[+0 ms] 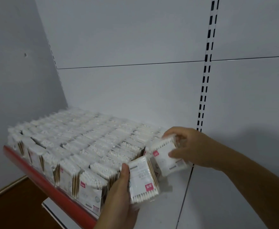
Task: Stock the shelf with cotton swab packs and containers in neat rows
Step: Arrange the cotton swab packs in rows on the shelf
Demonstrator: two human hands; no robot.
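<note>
The shelf (28,164) carries stocked rows (86,138) of cotton swab packs. Just right of those rows, the right hand (188,146) grips a tilted pack (167,156). At their front right corner, the left hand (117,195) grips a second pack (143,180). Wedging either in hard would probably knock the upright front packs over the shelf's edge.

Upright cotton swab packs (79,146) fill the shelf (52,185) in rows; two loose packs (143,179) tilt alongside.
</note>
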